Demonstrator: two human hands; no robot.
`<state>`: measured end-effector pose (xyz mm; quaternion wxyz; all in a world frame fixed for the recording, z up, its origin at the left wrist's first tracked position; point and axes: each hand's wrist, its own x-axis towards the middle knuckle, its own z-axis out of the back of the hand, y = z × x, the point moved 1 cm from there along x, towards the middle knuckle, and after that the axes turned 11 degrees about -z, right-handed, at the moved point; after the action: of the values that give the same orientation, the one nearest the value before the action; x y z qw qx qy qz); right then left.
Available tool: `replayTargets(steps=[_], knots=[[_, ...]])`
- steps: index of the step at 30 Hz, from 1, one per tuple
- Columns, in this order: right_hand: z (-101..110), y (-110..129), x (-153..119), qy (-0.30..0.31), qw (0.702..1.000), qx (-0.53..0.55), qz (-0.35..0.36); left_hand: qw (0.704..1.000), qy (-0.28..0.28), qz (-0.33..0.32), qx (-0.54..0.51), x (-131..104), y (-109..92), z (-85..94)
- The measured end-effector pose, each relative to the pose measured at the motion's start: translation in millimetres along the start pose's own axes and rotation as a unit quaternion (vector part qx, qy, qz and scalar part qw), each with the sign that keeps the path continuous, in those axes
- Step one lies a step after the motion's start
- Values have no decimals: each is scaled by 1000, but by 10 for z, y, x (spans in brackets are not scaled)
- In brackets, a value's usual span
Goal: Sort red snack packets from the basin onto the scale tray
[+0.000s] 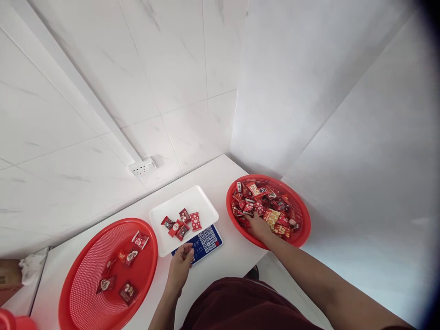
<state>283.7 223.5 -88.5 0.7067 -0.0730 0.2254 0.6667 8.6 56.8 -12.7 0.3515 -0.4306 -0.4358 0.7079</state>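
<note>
My right hand (258, 227) reaches into the right red basket (304, 220), its fingers apart and touching a heap of wrapped candies (271, 217). Some of its fingertips are hidden among the wrappers. Loosely curled, my left hand (181, 266) is over the front edge of a digital scale (208, 240) with a blue keypad, and nothing shows in its fingers. On the scale's white tray (184, 199) lie several red and dark wrapped candies (182, 229). The left red basket (74, 279) holds several candies (128, 292), spread over its bottom.
All of these stand on a white table (220, 172) against a tiled wall with a power socket (142, 167). A smooth panel (343, 192) rises at the right. At far left are a cardboard box (8, 278), a crumpled white bag (31, 267) and a red object (15, 321).
</note>
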Motion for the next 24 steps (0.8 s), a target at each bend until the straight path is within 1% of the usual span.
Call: replayTargets(steps=[4, 8, 11, 13, 15, 17, 18, 20, 22, 24], knots=[[144, -73, 70, -18, 997, 68, -9, 1000, -9, 3, -17, -64, 23, 70], [330, -151, 141, -43, 987, 152, -7, 1000, -19, 14, -21, -87, 40, 150], [453, -182, 131, -63, 976, 207, -4, 1000, -16, 14, -23, -63, 71, 151], [526, -187, 95, -72, 965, 254, -2, 1000, -11, 13, -23, -42, 87, 119], [595, -180, 48, -73, 945, 320, -10, 1000, -8, 10, -22, -29, 74, 76], [657, -164, -5, -57, 926, 372, -17, 1000, -3, 8, -22, -30, 25, 38], [685, -154, -30, -46, 923, 383, -22, 1000, 1, 9, -23, -35, -8, 25], [732, -137, -74, -28, 926, 377, -26, 1000, 9, 13, -26, -49, -69, 12], [766, -139, -98, -31, 927, 371, -33, 999, 14, 17, -26, -59, -94, 13], [784, -163, -93, -43, 928, 369, -43, 999, 15, 17, -22, -58, -71, 22]])
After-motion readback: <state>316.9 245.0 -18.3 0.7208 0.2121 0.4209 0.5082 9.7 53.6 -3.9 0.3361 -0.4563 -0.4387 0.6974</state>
